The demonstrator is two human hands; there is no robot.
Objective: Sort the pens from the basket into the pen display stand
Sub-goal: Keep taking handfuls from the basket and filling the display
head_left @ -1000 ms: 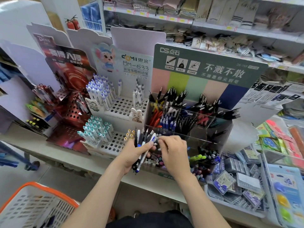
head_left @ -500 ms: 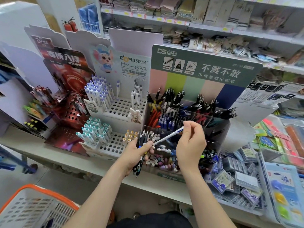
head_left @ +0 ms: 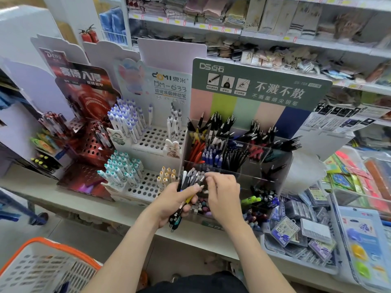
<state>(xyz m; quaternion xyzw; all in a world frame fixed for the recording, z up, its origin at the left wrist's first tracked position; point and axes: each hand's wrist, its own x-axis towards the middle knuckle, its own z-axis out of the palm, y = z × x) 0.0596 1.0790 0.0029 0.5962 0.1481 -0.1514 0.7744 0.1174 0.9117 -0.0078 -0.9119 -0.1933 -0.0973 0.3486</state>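
Note:
My left hand [head_left: 173, 203] grips a bundle of pens [head_left: 188, 185], mostly dark, with tips sticking out below my palm. My right hand [head_left: 222, 191] is at the top of that bundle, its fingertips pinched on the end of one pen. Both hands are in front of the clear tiered pen display stand [head_left: 281, 163], whose compartments hold red, blue and black pens under a green sign. The white basket with an orange rim [head_left: 42, 265] is at the lower left; one or two dark pens show through its mesh.
White perforated stands [head_left: 154, 140] with white-and-purple and white-and-teal pens stand left of the clear stand. A red perforated stand [head_left: 88, 144] is further left. Boxes of leads and erasers [head_left: 296, 229] lie at the right. Shelves of goods fill the back.
My right hand carried a white pen up to the blue-pen compartment, then came back down without it to the bundle in my left hand.

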